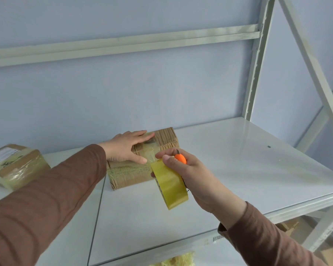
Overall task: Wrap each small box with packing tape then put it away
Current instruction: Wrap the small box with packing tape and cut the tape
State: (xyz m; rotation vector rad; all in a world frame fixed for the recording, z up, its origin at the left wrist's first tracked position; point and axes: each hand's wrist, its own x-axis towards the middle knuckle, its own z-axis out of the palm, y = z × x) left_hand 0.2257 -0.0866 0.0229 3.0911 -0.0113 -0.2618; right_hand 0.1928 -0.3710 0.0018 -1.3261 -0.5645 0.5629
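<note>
White shelf (238, 160) bears a cardboard box (142, 169) pressed by the flat left hand (127, 148); right hand (185, 169) grips tape roll (169, 185) and orange cutter (180, 158).

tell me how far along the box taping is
Done: one taped box sits at the shelf's left. In hand: left hand presses the middle box; right hand holds tape roll and orange cutter. Left: cut, finish wrapping, put it away.

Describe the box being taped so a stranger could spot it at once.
On the white shelf, find the box against the back wall, under the left hand. Unlike the wrapped box at the far left, its ribbed cardboard is mostly bare.
</note>
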